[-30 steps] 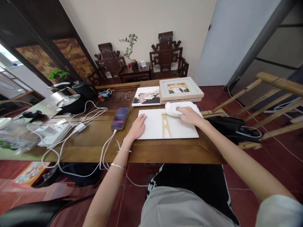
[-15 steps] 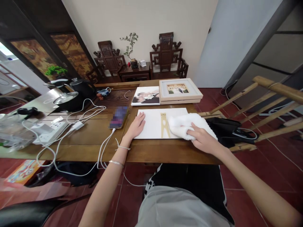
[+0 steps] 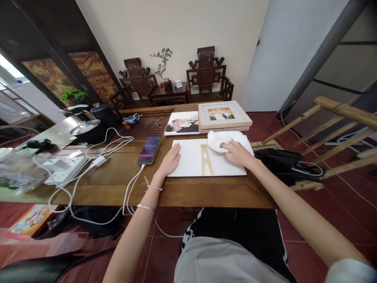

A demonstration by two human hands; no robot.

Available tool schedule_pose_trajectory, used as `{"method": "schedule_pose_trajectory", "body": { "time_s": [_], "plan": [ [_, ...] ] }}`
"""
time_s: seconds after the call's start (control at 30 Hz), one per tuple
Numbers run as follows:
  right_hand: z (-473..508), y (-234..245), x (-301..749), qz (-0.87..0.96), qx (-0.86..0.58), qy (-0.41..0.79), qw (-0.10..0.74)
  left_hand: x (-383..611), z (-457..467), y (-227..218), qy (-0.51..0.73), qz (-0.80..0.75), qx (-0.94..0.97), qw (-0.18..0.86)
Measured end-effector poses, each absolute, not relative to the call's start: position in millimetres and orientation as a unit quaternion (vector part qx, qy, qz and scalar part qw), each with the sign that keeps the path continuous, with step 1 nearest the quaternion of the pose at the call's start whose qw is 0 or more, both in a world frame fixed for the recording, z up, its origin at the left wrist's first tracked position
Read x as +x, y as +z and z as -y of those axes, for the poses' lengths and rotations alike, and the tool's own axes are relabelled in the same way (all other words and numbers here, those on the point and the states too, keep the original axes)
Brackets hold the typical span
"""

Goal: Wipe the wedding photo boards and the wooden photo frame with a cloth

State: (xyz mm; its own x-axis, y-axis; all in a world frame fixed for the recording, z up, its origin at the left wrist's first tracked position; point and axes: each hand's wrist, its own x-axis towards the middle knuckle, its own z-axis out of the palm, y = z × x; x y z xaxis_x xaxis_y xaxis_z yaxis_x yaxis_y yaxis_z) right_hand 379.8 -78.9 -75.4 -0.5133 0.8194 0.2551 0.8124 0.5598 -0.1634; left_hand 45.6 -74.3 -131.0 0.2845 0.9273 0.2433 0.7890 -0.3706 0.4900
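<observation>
A white rectangular board (image 3: 188,165) lies flat near the table's front edge, with a yellowish fork-shaped stand piece (image 3: 205,157) on its surface. My left hand (image 3: 171,160) rests on the board's left edge, fingers stretched out flat and holding nothing. In my right hand (image 3: 238,152) is a fluffy white cloth (image 3: 218,139), gripped from above and pressed over the board's far right part. The cloth hides the far right corner of the board. Part of my right fingers is sunk in the cloth.
Behind the board lie a photo panel (image 3: 182,124) and a framed picture (image 3: 224,114). To the left are a phone (image 3: 149,150) on a charging cable, a power strip (image 3: 66,169) and a black kettle (image 3: 103,114). A bamboo chair (image 3: 332,133) with a black bag (image 3: 277,161) stands right.
My right hand has slid the white cloth from the board's near right area toward its far right, uncovering the near right corner. My left hand stays on the left edge.
</observation>
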Motion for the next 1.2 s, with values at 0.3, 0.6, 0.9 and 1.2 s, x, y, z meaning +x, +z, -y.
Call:
{"method": "schedule_pose_trajectory", "body": {
  "time_s": [0.3,0.6,0.9,1.2],
  "plan": [
    [197,-74,397,0.924,-0.354,0.041,0.143,50,75,-132,0.254,-0.541,0.793,0.115],
    [136,-63,387,0.896,-0.425,0.052,0.123,50,77,-130,0.247,-0.544,0.793,0.117],
    [28,-50,373,0.855,-0.471,0.126,0.177,49,77,-127,0.246,-0.546,0.791,0.125],
    [74,-53,374,0.866,-0.466,0.098,0.151,49,77,-129,0.259,-0.542,0.79,0.126]
  ]
}}
